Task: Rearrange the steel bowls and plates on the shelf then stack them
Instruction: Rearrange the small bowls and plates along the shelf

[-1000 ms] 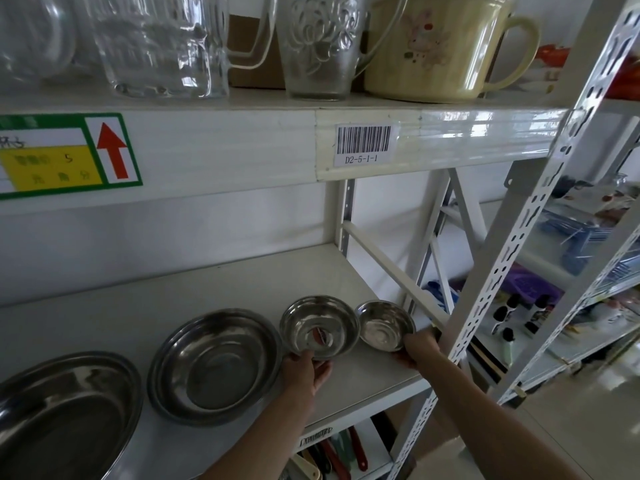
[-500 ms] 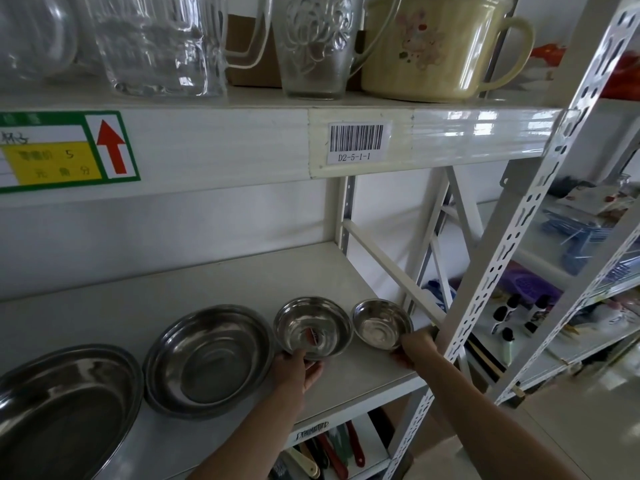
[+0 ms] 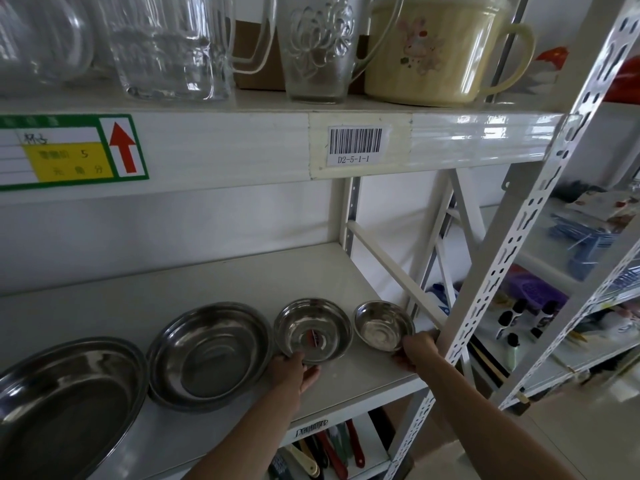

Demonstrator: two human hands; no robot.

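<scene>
Four steel dishes sit in a row on the white shelf [image 3: 214,275]. The left hand [image 3: 294,368] grips the near rim of the middle bowl [image 3: 312,330], which lies at its 12 o'clock; the right hand [image 3: 415,349] holds the small bowl [image 3: 383,325] by its near edge — that bowl at 11 o'clock. Both bowls hold nothing. At 9 o'clock rest a wide plate [image 3: 209,353] and a larger plate [image 3: 67,403]. The perforated upright [image 3: 519,237] stands just beside the right hand.

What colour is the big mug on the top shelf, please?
Pale yellow mug with a small rabbit print; head view.
</scene>
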